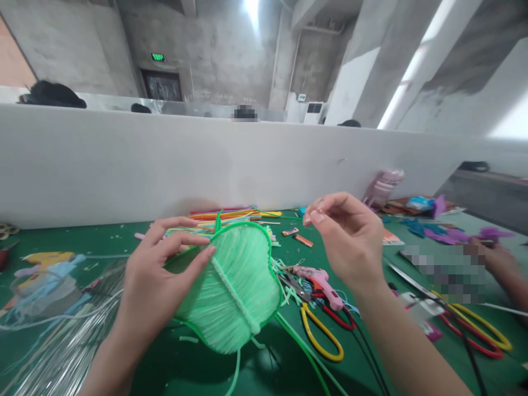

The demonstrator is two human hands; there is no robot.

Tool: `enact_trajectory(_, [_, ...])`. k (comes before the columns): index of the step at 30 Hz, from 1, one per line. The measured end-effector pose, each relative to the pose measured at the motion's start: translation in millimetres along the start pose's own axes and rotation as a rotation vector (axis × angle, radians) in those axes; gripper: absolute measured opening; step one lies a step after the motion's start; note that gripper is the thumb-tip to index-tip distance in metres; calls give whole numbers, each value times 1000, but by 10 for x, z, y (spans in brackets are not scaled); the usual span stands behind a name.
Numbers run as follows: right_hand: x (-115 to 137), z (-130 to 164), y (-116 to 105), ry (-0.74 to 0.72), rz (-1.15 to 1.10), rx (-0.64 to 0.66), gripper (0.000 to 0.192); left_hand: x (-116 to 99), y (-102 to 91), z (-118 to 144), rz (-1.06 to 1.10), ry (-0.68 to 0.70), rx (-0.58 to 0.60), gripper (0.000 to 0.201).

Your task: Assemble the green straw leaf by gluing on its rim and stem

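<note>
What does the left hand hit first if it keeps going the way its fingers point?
Nothing new: the left hand already has its fingertips on the green fan-shaped piece. Past it, probably the pink glue gun, though depth is unclear.

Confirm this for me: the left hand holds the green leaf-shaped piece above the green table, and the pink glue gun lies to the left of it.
Not quite. The left hand does hold the green leaf-shaped piece above the green table, but the pink glue gun lies to the right of it, below the right hand. The head view shows this.
</note>
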State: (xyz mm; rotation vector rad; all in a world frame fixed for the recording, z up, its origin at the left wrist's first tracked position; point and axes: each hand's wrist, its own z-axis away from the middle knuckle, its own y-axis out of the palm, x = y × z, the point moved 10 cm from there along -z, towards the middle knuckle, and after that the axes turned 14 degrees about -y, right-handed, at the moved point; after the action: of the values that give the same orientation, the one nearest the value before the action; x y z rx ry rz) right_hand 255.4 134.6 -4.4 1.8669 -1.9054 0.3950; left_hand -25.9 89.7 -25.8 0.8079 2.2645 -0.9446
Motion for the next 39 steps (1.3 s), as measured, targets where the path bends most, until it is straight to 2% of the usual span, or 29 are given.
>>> enact_trajectory(5, [-13, 32, -52, 19, 82, 27, 6, 36, -3, -3, 9, -20, 6, 6])
enact_trajectory(9, [-96, 50, 33, 55, 119, 123, 33, 49, 4, -2, 21, -19, 8, 8])
enact_trajectory(10, [-136, 61, 71, 72, 169, 153, 32, 48, 6, -2, 21, -20, 9, 8])
enact_trajectory(12, [-183, 80, 185, 62, 287, 232, 18, 43, 1, -4, 21, -21, 3, 8])
enact_trajectory(13, [-174, 85, 260, 21, 339, 274, 13, 41, -1, -5, 20, -23, 1, 8])
enact_trajectory(15, [-76, 92, 407, -141, 417, 332, 14, 29, -6, -7, 22, -21, -1, 7])
enact_trajectory(17, [64, 120, 517, -334, 485, 356, 15, 19, -4, -7, 21, -20, 2, 7])
enact_trajectory(19, [151, 159, 578, -467, 543, 363, 15, 13, 1, -5, 17, -21, 7, 7])
enact_trajectory(28, [309, 268, 720, -734, 749, 366, 12, 15, -3, 3, 5, -25, 0, 7])
enact_trajectory(33, [470, 449, 756, -928, 823, 354, 23, 2, -12, 7, -7, -11, -10, 7])
enact_trajectory(36, [561, 502, 648, -915, 724, 291, 21, 1, -7, 4, -7, -8, -4, 7])
enact_trajectory(39, [510, 440, 479, -705, 531, 208, 13, 5, -4, -2, -3, -10, -4, 7])
